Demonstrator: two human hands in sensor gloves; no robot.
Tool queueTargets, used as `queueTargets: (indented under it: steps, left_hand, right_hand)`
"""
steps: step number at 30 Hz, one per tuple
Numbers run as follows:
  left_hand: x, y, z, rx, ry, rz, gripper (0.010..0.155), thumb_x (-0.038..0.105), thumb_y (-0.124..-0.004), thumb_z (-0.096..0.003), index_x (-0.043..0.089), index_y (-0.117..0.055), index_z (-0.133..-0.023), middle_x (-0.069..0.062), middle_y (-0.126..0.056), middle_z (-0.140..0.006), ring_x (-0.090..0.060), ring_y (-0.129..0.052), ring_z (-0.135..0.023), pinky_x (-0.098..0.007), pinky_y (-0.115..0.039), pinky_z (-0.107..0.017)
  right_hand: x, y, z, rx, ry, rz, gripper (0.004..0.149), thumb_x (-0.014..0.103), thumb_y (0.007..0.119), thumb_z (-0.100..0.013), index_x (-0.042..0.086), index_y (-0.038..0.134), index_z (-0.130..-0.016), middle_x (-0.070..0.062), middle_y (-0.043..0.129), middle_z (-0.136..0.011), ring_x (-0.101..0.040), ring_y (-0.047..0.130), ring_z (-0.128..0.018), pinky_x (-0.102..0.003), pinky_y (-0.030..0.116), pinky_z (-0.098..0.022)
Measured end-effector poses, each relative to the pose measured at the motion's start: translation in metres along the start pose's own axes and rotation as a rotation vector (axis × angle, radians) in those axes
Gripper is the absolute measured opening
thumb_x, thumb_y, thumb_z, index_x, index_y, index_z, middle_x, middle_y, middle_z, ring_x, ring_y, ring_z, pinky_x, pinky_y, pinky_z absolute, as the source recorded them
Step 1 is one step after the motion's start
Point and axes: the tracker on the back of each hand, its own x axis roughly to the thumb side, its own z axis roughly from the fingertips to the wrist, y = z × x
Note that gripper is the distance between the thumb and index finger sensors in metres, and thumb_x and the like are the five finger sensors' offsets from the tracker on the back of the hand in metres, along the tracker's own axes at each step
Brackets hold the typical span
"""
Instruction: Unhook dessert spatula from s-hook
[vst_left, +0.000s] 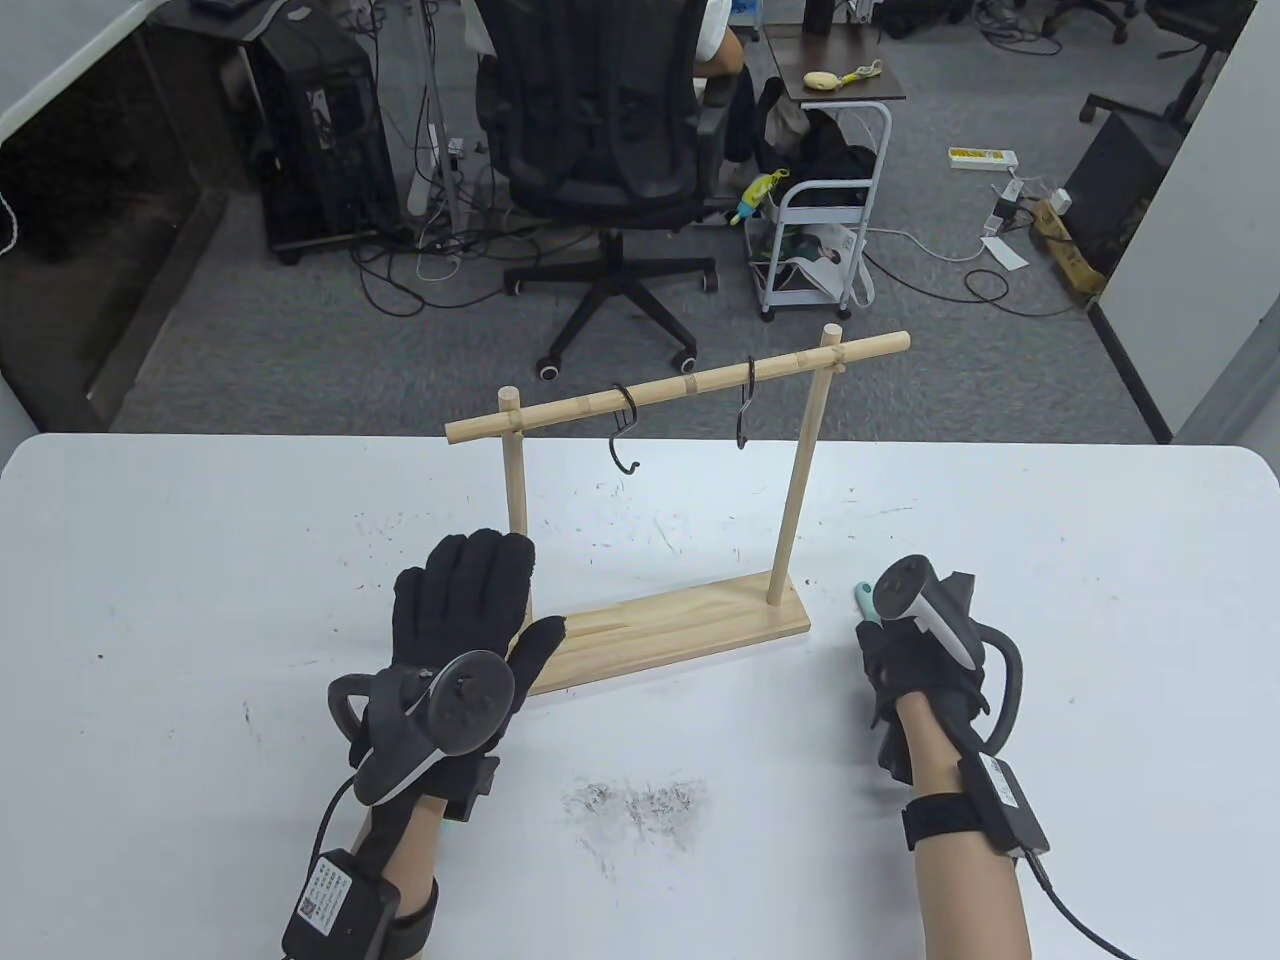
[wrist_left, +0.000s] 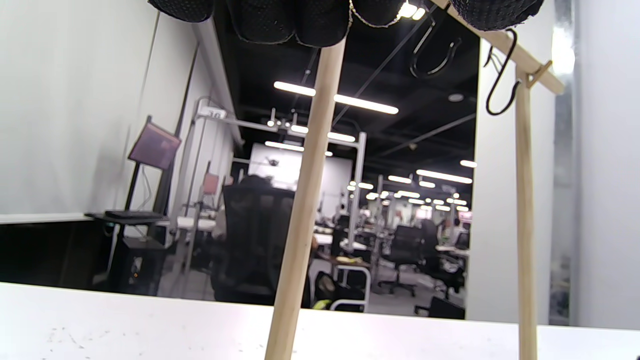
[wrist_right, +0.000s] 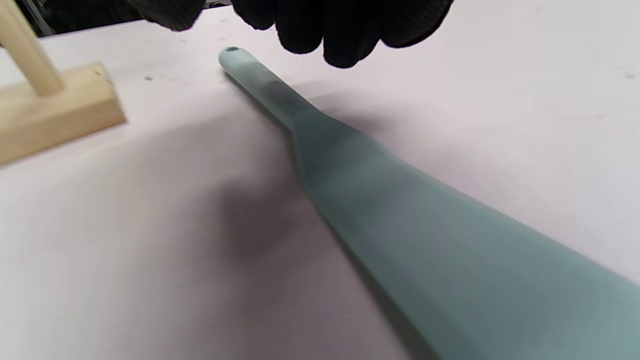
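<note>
The teal dessert spatula lies flat on the white table, off the hooks. In the table view only its handle tip shows beyond my right hand. In the right wrist view that hand's fingers hang curled just above the handle without touching it. Two black s-hooks hang empty on the rack's rod; they also show in the left wrist view. My left hand lies flat and open by the left post, thumb on the wooden base.
The wooden rack stands mid-table with two upright posts. Dark smudges mark the table in front. An office chair and a white cart stand on the floor beyond the far table edge.
</note>
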Motion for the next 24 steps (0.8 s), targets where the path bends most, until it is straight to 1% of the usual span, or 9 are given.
queueTargets:
  steps: [1, 5, 8, 9, 10, 12, 17, 24]
  left_hand:
    - [0.000, -0.001, 0.000, -0.003, 0.001, -0.001, 0.078, 0.069, -0.060, -0.0550, 0.036, -0.041, -0.123, -0.001, -0.051, -0.130, -0.034, -0.053, -0.121, -0.063, -0.050, -0.087]
    - [0.001, 0.000, 0.000, -0.005, -0.001, -0.005, 0.078, 0.069, -0.060, -0.0549, 0.036, -0.041, -0.123, 0.000, -0.052, -0.130, -0.034, -0.053, -0.121, -0.062, -0.051, -0.087]
    - [0.001, -0.001, 0.000, -0.005, -0.001, -0.005, 0.078, 0.069, -0.060, -0.0550, 0.035, -0.041, -0.123, -0.001, -0.052, -0.130, -0.034, -0.053, -0.121, -0.062, -0.050, -0.087]
    - [0.001, -0.001, 0.000, -0.005, -0.001, -0.006, 0.078, 0.069, -0.060, -0.0549, 0.035, -0.041, -0.123, 0.000, -0.052, -0.130, -0.034, -0.054, -0.121, -0.062, -0.051, -0.086]
    - [0.001, -0.001, 0.000, -0.006, 0.000, -0.008, 0.078, 0.069, -0.060, -0.0549, 0.036, -0.041, -0.123, -0.001, -0.052, -0.130, -0.034, -0.054, -0.121, -0.063, -0.051, -0.086]
    - [0.001, -0.001, -0.001, -0.005, 0.004, -0.010, 0.078, 0.069, -0.060, -0.0549, 0.035, -0.041, -0.123, 0.000, -0.052, -0.130, -0.034, -0.054, -0.121, -0.063, -0.051, -0.086]
    - [0.000, 0.000, -0.001, -0.005, 0.009, -0.012, 0.078, 0.069, -0.060, -0.0549, 0.035, -0.042, -0.123, -0.001, -0.053, -0.130, -0.033, -0.054, -0.121, -0.062, -0.051, -0.086]
    - [-0.001, -0.001, -0.002, -0.011, 0.012, -0.011, 0.078, 0.069, -0.060, -0.0549, 0.035, -0.042, -0.123, 0.000, -0.052, -0.130, -0.034, -0.054, -0.121, -0.063, -0.050, -0.086]
  right_hand:
    - [0.001, -0.007, 0.007, -0.002, -0.034, -0.046, 0.064, 0.051, 0.071, -0.052, 0.022, 0.059, -0.108, -0.011, 0.067, -0.106, -0.040, 0.075, -0.091, -0.057, 0.062, -0.067]
    - [0.009, -0.027, 0.031, -0.069, -0.123, -0.083, 0.065, 0.051, 0.070, -0.052, 0.022, 0.058, -0.109, -0.011, 0.064, -0.109, -0.042, 0.070, -0.095, -0.059, 0.059, -0.069]
    - [0.015, -0.045, 0.056, -0.118, -0.244, -0.176, 0.066, 0.052, 0.070, -0.053, 0.021, 0.056, -0.110, -0.012, 0.061, -0.111, -0.044, 0.066, -0.097, -0.060, 0.056, -0.070]
    - [0.016, -0.047, 0.060, -0.128, -0.261, -0.189, 0.066, 0.052, 0.070, -0.053, 0.022, 0.055, -0.110, -0.012, 0.061, -0.111, -0.044, 0.065, -0.098, -0.060, 0.055, -0.070]
    - [0.019, -0.053, 0.071, -0.161, -0.314, -0.219, 0.066, 0.052, 0.070, -0.053, 0.021, 0.055, -0.110, -0.013, 0.060, -0.111, -0.045, 0.063, -0.099, -0.061, 0.054, -0.070]
    - [0.022, -0.059, 0.085, -0.202, -0.375, -0.242, 0.067, 0.052, 0.070, -0.053, 0.021, 0.054, -0.111, -0.013, 0.058, -0.112, -0.046, 0.062, -0.099, -0.061, 0.053, -0.071]
    - [0.030, -0.063, 0.118, -0.282, -0.532, -0.284, 0.069, 0.053, 0.069, -0.054, 0.020, 0.052, -0.112, -0.013, 0.056, -0.114, -0.047, 0.058, -0.101, -0.063, 0.051, -0.071]
    - [0.041, -0.057, 0.147, -0.406, -0.635, -0.280, 0.070, 0.054, 0.069, -0.054, 0.020, 0.052, -0.112, -0.014, 0.053, -0.116, -0.048, 0.054, -0.103, -0.064, 0.049, -0.071]
